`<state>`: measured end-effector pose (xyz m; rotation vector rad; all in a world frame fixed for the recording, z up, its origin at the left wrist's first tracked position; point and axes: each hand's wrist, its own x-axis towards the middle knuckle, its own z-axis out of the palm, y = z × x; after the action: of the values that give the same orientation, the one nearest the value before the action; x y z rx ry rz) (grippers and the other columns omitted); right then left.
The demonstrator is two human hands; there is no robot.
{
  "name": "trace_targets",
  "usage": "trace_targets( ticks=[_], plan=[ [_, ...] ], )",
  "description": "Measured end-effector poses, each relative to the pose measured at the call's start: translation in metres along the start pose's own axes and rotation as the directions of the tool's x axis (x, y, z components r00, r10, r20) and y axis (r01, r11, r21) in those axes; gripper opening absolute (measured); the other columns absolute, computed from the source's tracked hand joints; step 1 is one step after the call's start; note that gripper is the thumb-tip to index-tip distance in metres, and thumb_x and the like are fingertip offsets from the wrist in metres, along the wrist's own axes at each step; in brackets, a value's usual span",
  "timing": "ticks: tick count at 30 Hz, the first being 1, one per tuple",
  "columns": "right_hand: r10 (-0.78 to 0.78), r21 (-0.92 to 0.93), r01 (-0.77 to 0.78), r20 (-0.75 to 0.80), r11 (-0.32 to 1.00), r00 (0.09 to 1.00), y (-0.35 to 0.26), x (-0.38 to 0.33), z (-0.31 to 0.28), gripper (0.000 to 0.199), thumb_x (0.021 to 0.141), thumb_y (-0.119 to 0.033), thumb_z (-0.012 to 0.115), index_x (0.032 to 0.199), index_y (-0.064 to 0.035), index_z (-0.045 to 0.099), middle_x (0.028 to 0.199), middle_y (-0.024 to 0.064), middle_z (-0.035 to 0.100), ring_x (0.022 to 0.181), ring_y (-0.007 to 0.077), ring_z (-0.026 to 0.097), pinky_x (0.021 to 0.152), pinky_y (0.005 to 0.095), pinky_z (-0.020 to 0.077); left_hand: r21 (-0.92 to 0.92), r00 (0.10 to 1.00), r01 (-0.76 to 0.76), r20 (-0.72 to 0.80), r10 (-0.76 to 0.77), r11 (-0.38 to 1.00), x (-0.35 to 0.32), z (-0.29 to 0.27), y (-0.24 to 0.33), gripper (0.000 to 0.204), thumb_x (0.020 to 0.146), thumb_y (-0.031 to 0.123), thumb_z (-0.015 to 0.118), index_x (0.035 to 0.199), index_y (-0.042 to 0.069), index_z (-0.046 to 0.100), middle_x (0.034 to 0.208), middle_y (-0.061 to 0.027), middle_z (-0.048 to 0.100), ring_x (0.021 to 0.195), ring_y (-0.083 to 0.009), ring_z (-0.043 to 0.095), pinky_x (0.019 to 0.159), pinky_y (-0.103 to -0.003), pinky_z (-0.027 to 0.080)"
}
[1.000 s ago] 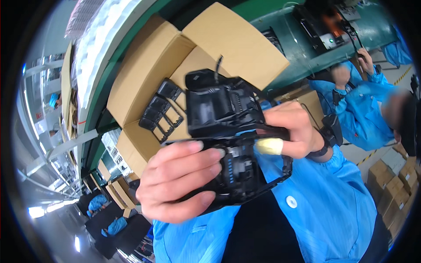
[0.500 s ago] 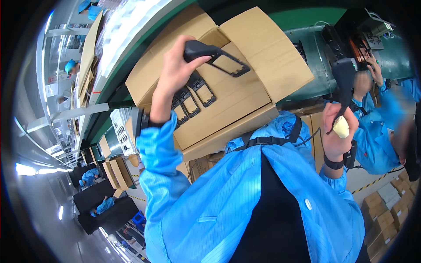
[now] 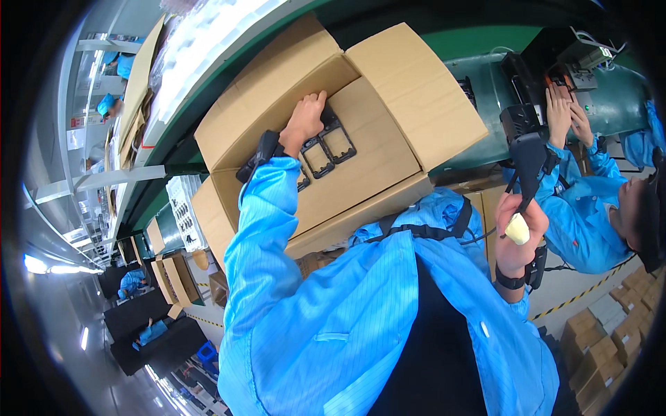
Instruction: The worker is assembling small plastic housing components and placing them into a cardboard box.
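Tabletop (image 3: 485, 78): green, beyond the box's right edge.
Box (image 3: 378, 163): open cardboard, flaps spread.
Part (image 3: 525, 163): black, outside the box, past its right edge, rising from the right hand (image 3: 519, 251), which is clamped on its lower end.
Frames (image 3: 338, 144): black, inside the box near its far edge, at least three, side by side, their upper ends under or just beside the left hand (image 3: 305, 121).
Hands: well apart; left one curled; cannot tell if it grips a frame.
Finger cover (image 3: 517, 229): pale yellow, on the right hand.
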<state>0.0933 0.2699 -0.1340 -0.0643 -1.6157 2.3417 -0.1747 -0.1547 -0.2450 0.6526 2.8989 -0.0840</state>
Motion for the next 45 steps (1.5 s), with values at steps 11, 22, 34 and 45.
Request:
trace_targets(
  ticks=[11, 22, 34, 45],
  plan=[
    [0.136, -0.313, -0.091, 0.128, 0.945, 0.982, -0.019, 0.015, 0.02, 0.022, 0.08, -0.017, 0.071, 0.083, 0.0028, 0.063, 0.071, 0.0017, 0.06, 0.06, 0.0101, 0.053, 0.054, 0.0275, 0.0396, -0.017, 0.858, -0.026, -0.513, 0.013, 1.0, -0.045, -0.037, 0.063, 0.064, 0.074, -0.003, 0.071, 0.135, -0.002, 0.053, 0.128, -0.0228, 0.06, 0.126, -0.0386, 0.054, 0.11, -0.049, 0.04],
    [-0.002, -0.302, 0.349, 0.753, 0.887, 0.658, -0.026, 0.052, 0.044, 0.012, 0.068, 0.002, 0.062, 0.077, -0.0002, 0.054, 0.057, 0.0096, 0.042, 0.05, 0.0292, 0.048, 0.048, 0.0423, 0.0344, -0.429, 0.771, -0.634, -0.283, 0.57, 0.643, -0.122, -0.239, 0.186, 0.092, 0.061, 0.032, 0.087, 0.14, -0.001, 0.054, 0.156, -0.0297, 0.038, 0.149, -0.05, 0.032, 0.117, -0.063, 0.03],
    [-0.053, -0.153, 0.271, 0.778, 0.95, 0.626, -0.026, 0.054, 0.039, 0.008, 0.074, -0.003, 0.063, 0.08, 0.0008, 0.06, 0.06, 0.0071, 0.046, 0.049, 0.0248, 0.048, 0.048, 0.0365, 0.0355, -0.32, 0.612, -0.764, -0.634, 0.472, 0.561, -0.131, -0.213, 0.187, 0.027, 0.063, -0.008, 0.063, 0.089, -0.009, 0.071, 0.092, -0.0225, 0.073, 0.105, -0.0431, 0.073, 0.105, -0.068, 0.043],
    [-0.238, -0.565, 0.361, 0.282, 0.742, 0.93, 0.022, 0.046, 0.035, 0.022, 0.076, -0.003, 0.072, 0.097, 0.0018, 0.067, 0.093, 0.0146, 0.069, 0.084, 0.0268, 0.07, 0.077, 0.0338, 0.0545, -0.488, 0.801, -0.553, -0.535, 0.27, 0.675, -0.099, -0.202, 0.144, 0.032, 0.068, -0.011, 0.072, 0.099, -0.007, 0.074, 0.093, -0.0164, 0.074, 0.094, -0.0313, 0.073, 0.099, -0.046, 0.055]
  ],
)
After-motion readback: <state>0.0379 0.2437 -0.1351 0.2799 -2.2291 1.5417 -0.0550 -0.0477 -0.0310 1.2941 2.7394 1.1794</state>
